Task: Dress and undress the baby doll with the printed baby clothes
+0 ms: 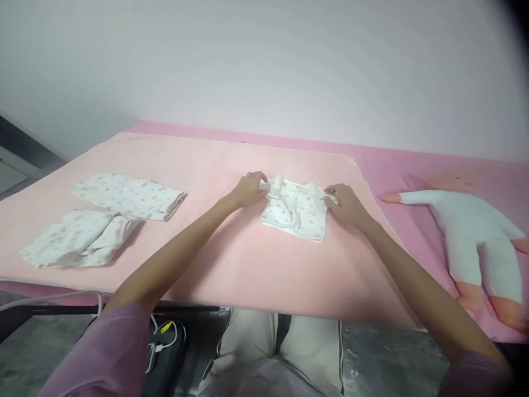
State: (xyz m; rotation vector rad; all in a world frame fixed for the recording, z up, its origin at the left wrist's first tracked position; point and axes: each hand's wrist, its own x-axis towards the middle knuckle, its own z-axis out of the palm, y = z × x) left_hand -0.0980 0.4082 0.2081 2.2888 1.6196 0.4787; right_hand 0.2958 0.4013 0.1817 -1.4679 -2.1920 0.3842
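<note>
A small white baby shirt [294,209] with a tiny print lies on the pale pink mat [248,264] in front of me, its front overlapped and somewhat creased. My left hand [249,189] pinches the sleeve on the left side between thumb and fingers. On the opposite side, my right hand [345,203] has its thumb and fingers closed around the other sleeve. The body of the shirt rests on the mat between both hands.
Two folded printed cloths, one farther back [130,194] and one nearer [78,238], lie at the left. A baby doll [471,226] in white lies on the pink surface at the right. A white cable [169,342] sits below the table edge; a wall stands behind.
</note>
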